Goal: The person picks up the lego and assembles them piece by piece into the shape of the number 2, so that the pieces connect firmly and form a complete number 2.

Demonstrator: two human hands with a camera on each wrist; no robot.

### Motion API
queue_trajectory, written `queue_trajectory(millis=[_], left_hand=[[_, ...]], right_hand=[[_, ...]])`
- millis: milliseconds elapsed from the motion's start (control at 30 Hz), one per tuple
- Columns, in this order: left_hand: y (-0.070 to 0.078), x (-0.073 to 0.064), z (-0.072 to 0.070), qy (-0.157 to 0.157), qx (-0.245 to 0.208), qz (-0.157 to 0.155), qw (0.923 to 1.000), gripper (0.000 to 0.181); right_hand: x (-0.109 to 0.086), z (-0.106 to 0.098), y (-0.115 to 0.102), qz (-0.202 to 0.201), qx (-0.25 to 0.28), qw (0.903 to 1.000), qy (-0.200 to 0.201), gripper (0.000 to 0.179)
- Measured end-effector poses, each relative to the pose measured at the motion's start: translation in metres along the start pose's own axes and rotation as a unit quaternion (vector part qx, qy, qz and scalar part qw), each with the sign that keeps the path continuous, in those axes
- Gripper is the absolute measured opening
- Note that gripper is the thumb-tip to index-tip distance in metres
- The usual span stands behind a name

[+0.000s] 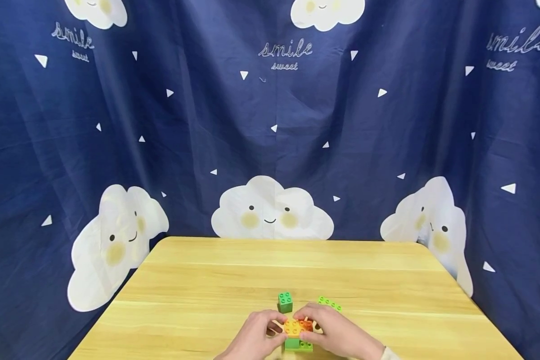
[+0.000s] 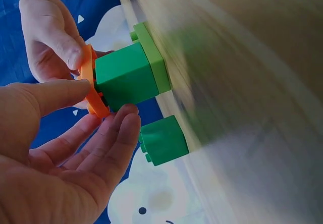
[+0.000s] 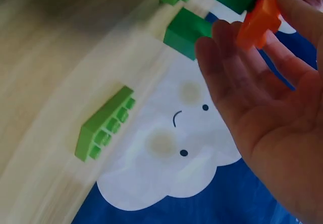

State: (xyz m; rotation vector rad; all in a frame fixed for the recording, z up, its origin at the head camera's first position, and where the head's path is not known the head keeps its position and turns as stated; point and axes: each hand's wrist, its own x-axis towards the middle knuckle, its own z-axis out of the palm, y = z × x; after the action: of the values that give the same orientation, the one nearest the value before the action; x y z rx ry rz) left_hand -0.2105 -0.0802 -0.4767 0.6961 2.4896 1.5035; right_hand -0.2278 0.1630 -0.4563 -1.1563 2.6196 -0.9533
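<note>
— Orange plate (image 1: pixel 292 328): position?
— Atop the green block (image 2: pixel 123 75), long axis left to right, right end overhanging the lime base (image 2: pixel 158 65).
— Grip?
— Left hand (image 1: pixel 257 332) pinches the left end; right hand (image 1: pixel 342 332), equally near, pinches the right half.

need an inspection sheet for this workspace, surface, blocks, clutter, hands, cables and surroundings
Surface: wooden table, light grain
Job's things: orange brick at the top of a green block, full seating unclear; that block stands on a light-green base; loose green block and light-green strip lie apart
Clutter: nothing seen
Hands: left hand and right hand both pinch the orange brick
Cables: nothing seen
Surroundings: dark-blue curtain with cloud prints
</note>
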Motion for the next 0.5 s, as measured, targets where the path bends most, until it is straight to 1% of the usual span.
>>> queue_trajectory(millis=[133, 300, 500], left_hand=[[-0.0006, -0.0003, 0.0003, 0.0, -0.001, -0.002, 1.0, 0.022], [-0.0004, 0.0003, 0.0004, -0.005, -0.023, -0.022, 0.9995, 0.022], [-0.0006, -0.0001, 0.0012, -0.004, -0.043, -0.031, 0.9986, 0.023]], right_hand=[[0.0007, 0.003, -0.0007, 0.007, 0.008, 0.9999, 0.002, 0.031], [0.0021, 0.0037, -0.0026, 0.022, 0.013, 0.9997, 0.001, 0.032], [0.0019, 0.0055, -0.0034, 0.028, 0.021, 0.9994, 0.002, 0.032]])
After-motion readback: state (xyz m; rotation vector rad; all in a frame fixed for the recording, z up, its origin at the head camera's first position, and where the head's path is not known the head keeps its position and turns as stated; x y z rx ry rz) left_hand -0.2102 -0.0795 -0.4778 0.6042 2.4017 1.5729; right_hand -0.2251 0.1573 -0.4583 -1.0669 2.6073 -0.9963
